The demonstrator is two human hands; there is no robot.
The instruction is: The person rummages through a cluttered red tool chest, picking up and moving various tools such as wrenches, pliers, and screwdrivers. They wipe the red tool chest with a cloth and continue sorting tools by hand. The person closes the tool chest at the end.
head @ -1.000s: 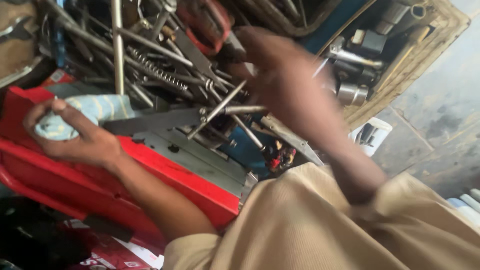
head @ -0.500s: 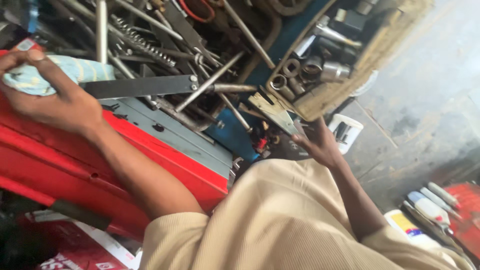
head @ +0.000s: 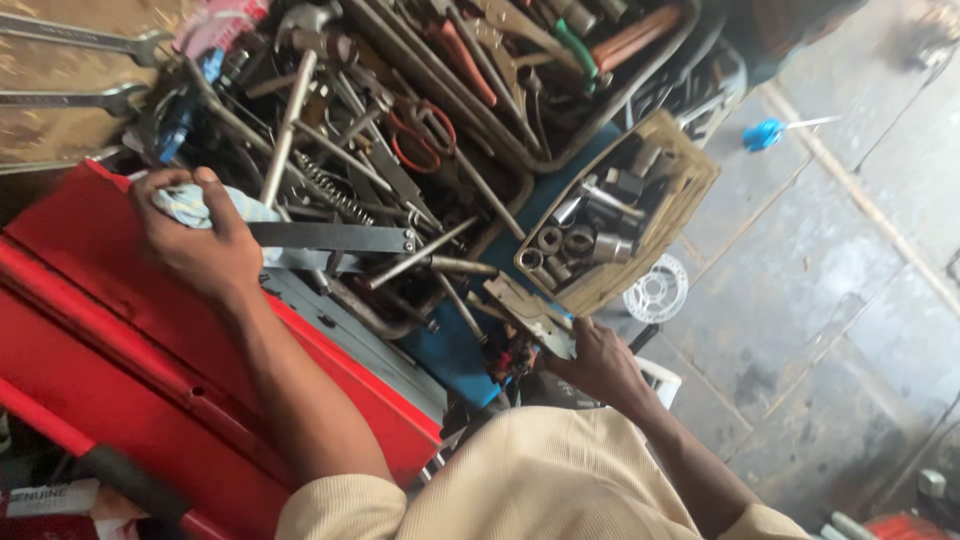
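I see my left hand (head: 195, 245) curled tight around a pale rag (head: 200, 207), resting on the red toolbox (head: 120, 330) edge. My right hand (head: 600, 362) reaches low, fingers bent at a small dark part (head: 513, 352); whether it grips, I cannot tell. A box of sockets (head: 610, 225) sits just beyond that hand, loose tools (head: 400, 120) between both.
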